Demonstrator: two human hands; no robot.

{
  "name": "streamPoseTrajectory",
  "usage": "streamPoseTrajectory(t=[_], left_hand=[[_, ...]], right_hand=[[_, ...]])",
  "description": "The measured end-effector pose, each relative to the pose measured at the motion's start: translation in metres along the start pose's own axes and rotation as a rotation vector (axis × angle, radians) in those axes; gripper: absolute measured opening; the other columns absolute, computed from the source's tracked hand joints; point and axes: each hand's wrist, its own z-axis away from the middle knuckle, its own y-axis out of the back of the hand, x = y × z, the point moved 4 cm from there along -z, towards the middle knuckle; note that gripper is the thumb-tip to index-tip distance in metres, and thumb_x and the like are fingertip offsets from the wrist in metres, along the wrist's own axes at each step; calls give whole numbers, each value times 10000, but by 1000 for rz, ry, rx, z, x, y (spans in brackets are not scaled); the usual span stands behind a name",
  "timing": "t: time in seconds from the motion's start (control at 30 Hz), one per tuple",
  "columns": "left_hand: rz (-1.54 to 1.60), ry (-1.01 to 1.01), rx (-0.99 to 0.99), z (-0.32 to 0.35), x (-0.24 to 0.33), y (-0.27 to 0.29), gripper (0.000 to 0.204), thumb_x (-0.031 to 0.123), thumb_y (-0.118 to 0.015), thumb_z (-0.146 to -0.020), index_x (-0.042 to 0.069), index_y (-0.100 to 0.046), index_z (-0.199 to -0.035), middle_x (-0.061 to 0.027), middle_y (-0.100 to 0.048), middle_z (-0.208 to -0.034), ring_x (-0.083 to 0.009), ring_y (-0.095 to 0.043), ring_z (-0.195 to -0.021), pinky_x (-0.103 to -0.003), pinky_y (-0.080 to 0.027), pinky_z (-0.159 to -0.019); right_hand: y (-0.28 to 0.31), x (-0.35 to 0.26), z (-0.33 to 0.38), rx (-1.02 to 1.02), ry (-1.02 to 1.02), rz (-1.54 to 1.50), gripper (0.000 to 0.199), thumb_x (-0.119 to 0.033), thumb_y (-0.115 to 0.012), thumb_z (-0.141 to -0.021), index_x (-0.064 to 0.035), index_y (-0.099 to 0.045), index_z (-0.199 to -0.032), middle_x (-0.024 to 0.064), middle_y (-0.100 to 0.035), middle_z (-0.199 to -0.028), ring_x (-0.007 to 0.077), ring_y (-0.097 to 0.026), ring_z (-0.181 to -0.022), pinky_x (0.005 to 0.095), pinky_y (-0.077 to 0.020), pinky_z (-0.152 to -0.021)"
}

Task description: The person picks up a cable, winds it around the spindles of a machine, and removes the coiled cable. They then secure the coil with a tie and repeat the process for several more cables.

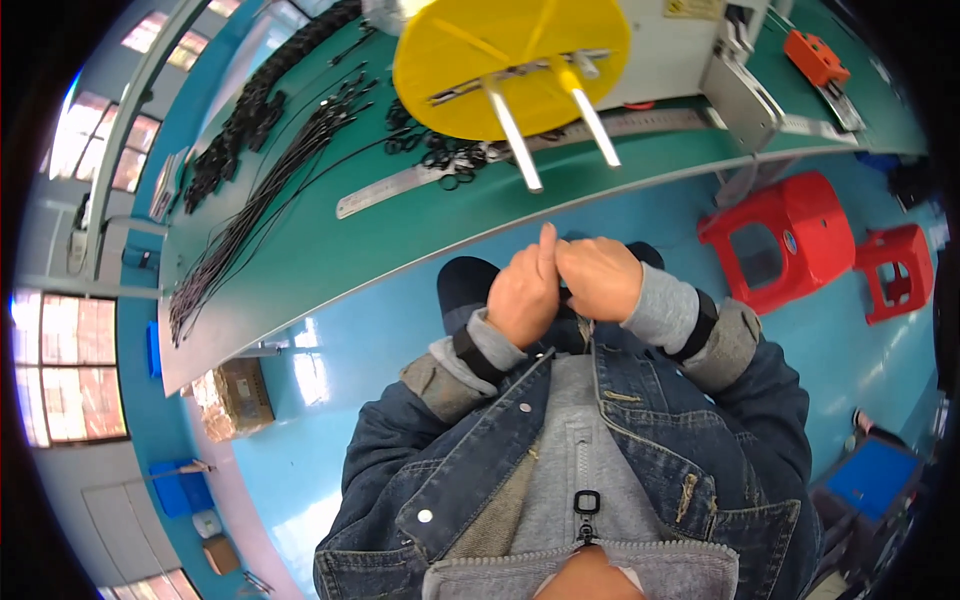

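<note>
My left hand [524, 291] and my right hand [602, 276] are together in front of my body, just off the table's near edge. One finger of the left hand points up; its other fingers look curled and are partly hidden. The right hand is closed against it, knuckles up. Whatever lies between the hands, if anything, cannot be made out. Beyond them, a yellow disc [455, 80] with two silver rods [514, 140] stands out over the table. Behind it, a metal ruler [385, 192] and some coiled black cables [445, 160] lie on the green table [310, 245].
A bundle of long black cables [265, 190] lies along the table's left side, with thicker black cables [235, 140] behind. An orange block [815, 58] sits at the far right near a metal bracket [742, 105]. Red stools [820, 235] stand right; a box [245, 395] is at lower left.
</note>
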Motion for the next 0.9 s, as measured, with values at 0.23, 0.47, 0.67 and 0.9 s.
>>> streamPoseTrajectory(t=[0.23,0.47,0.67,0.9], left_hand=[[57,6,58,20,-14,-7,450,84,-532,-685,-28,-470,-1116,-105,-546,-727,-247,-561,-652,-318,-473,-571],[958,537,119,44,-57,-6,305,14,-613,-722,40,-505,-1005,-37,-504,-666,-124,-483,-544,-273,-419,-473],[2042,1117,-153,49,-109,43,143,36,-605,-777,65,-494,-864,31,-411,-612,-64,-367,-487,-200,-274,-384],[1257,916,648,20,-442,202,308,194,-570,-830,-32,-477,-1019,-192,-545,-924,-298,-551,-883,-434,-458,-807]], right_hand=[[-32,-6,2,5,-184,-15,156,-64,-585,-644,24,-521,-755,237,-588,-746,376,-592,-709,463,-477,-549],[-41,-5,-30,29,-281,-1166,179,-89,-587,-748,-23,-514,-897,139,-600,-803,204,-569,-614,322,-451,-472],[-74,26,-20,-69,-673,-1747,112,-96,-546,-822,-53,-530,-925,38,-562,-766,73,-450,-540,200,-367,-441],[-104,54,30,-128,-802,-1712,64,-100,-530,-829,-54,-530,-873,39,-540,-705,93,-461,-520,204,-351,-420]])
